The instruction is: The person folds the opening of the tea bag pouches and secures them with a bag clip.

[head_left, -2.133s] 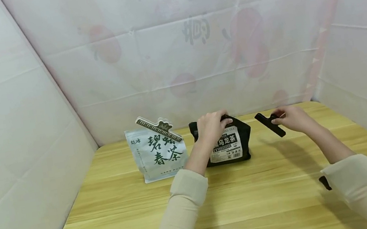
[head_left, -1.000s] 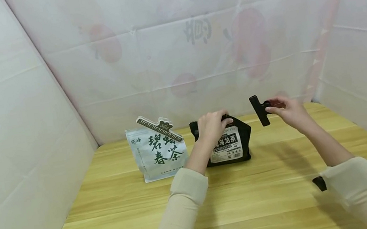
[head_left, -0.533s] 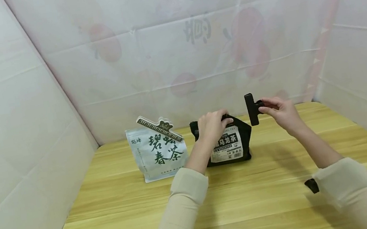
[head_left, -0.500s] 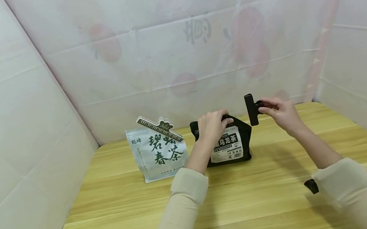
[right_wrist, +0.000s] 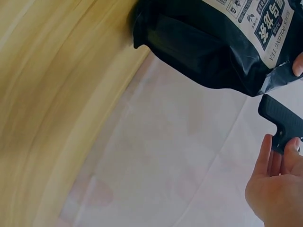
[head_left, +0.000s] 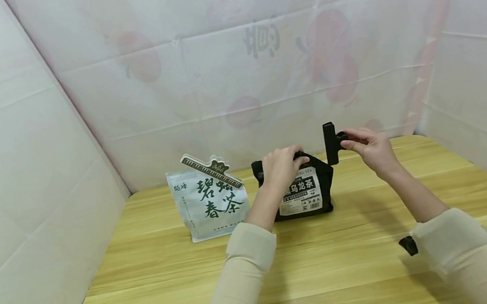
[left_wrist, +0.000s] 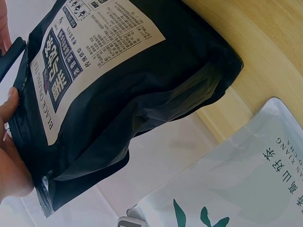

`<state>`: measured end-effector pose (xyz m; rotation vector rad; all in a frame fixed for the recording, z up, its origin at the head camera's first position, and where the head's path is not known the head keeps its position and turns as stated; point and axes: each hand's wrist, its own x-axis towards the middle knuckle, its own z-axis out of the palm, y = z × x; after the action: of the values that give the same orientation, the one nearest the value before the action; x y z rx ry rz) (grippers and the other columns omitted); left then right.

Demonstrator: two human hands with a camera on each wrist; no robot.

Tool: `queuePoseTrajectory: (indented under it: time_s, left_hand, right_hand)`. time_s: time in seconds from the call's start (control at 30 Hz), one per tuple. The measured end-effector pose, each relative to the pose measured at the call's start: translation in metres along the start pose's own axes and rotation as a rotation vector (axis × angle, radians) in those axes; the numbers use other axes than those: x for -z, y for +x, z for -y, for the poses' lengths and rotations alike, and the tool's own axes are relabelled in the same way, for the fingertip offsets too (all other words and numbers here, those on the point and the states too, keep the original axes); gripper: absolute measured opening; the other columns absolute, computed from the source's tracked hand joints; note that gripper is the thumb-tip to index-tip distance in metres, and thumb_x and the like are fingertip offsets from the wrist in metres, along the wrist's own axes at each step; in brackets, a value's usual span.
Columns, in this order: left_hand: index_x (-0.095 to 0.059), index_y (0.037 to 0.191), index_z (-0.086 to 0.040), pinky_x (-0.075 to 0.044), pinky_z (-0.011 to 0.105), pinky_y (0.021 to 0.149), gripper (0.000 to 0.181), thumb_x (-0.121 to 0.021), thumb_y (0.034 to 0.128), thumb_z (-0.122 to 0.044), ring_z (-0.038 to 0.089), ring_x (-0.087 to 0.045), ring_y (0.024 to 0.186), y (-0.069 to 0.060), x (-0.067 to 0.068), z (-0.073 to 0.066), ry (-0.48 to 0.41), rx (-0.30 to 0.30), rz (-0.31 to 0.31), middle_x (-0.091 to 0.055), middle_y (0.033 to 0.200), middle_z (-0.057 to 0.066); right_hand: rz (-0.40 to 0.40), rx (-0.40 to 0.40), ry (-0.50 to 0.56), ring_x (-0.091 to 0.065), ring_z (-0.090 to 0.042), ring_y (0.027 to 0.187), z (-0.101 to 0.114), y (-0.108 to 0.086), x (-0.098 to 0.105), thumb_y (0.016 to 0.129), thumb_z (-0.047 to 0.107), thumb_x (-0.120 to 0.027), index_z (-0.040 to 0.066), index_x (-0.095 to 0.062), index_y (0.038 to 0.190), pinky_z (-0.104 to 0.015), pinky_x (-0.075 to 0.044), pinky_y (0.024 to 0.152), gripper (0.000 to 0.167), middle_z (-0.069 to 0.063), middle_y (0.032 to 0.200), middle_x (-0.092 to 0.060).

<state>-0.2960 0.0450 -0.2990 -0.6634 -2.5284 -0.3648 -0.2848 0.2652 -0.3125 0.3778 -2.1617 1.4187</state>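
Note:
A black tea bag [head_left: 299, 191] with a pale printed label stands upright on the table. My left hand [head_left: 280, 167] pinches its top edge, with the thumb on the label side in the left wrist view. To the right of the bag's upper corner, my right hand [head_left: 372, 150] holds a black bag clip [head_left: 331, 143] by its handles, thumb against fingers. The clip's long bar stands nearly vertical. In the right wrist view the clip [right_wrist: 284, 118] lies very near the bag's corner; whether they touch I cannot tell.
Left of the black bag stands a pale blue tea bag [head_left: 212, 210], with a cream and dark clip [head_left: 212, 172] slanted across its top corner. The wooden table [head_left: 338, 270] is bounded by white cloth walls [head_left: 225, 96]. A small black object [head_left: 409, 246] shows beside the right cuff.
My right hand has moved left with the black clip, closer to the black bag, and turned the clip from slanted to nearly vertical. My left hand and both bags stay in place.

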Motion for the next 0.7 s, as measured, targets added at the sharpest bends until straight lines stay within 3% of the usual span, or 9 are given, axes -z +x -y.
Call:
queuePoseTrajectory:
  time_s: [0.4, 0.53, 0.7]
  left_hand:
    - [-0.069, 0.101, -0.029, -0.017, 0.02, 0.04, 0.024, -0.058, 0.0852, -0.044, 0.008, -0.029, 0.042, -0.0023, 0.0, -0.0016, -0.006, -0.002, -0.01, -0.063, 0.069, -0.011]
    - [-0.069, 0.101, -0.029, -0.016, 0.021, 0.04, 0.024, -0.058, 0.0854, -0.044, 0.008, -0.027, 0.041, -0.0023, -0.0002, -0.0011, -0.002, 0.0, -0.017, -0.061, 0.065, -0.011]
    - [-0.068, 0.102, -0.029, -0.016, 0.02, 0.039, 0.025, -0.057, 0.0856, -0.044, 0.008, -0.026, 0.041, -0.0014, -0.0002, 0.0, -0.003, -0.003, -0.01, -0.059, 0.062, -0.011]
  right_hand:
    - [-0.011, 0.016, 0.139, -0.058, 0.002, 0.081, 0.0003, 0.0011, -0.0024, 0.084, -0.001, -0.064, -0.015, -0.054, 0.115, -0.012, -0.046, 0.071, 0.035, 0.012, 0.089, -0.059]
    - [-0.016, 0.021, 0.131, -0.058, 0.001, 0.08, 0.0016, 0.0012, -0.0028, 0.084, 0.0, -0.064, -0.013, -0.056, 0.115, -0.012, -0.046, 0.07, 0.034, 0.012, 0.089, -0.059]
    - [-0.01, 0.006, 0.124, -0.058, 0.002, 0.08, 0.0026, 0.0032, -0.0043, 0.084, -0.001, -0.064, -0.019, -0.051, 0.115, -0.012, -0.046, 0.071, 0.038, 0.012, 0.089, -0.059]
